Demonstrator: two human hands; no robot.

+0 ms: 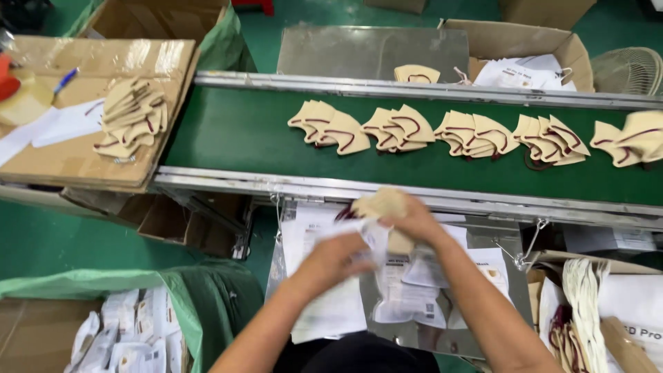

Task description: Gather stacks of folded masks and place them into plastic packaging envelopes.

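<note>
My right hand grips a small stack of folded beige masks with dark red straps, just below the conveyor's near rail. My left hand holds a white plastic packet right beside the masks, its mouth against them. Both hands are blurred by motion. On the green conveyor belt lie several fanned piles of the same beige masks. More white packets lie on the metal work shelf under my hands.
Another pile of masks lies on flattened cardboard at the left. A cardboard box of white packets stands behind the belt, a fan at far right. A green-lined box of filled packets sits at lower left.
</note>
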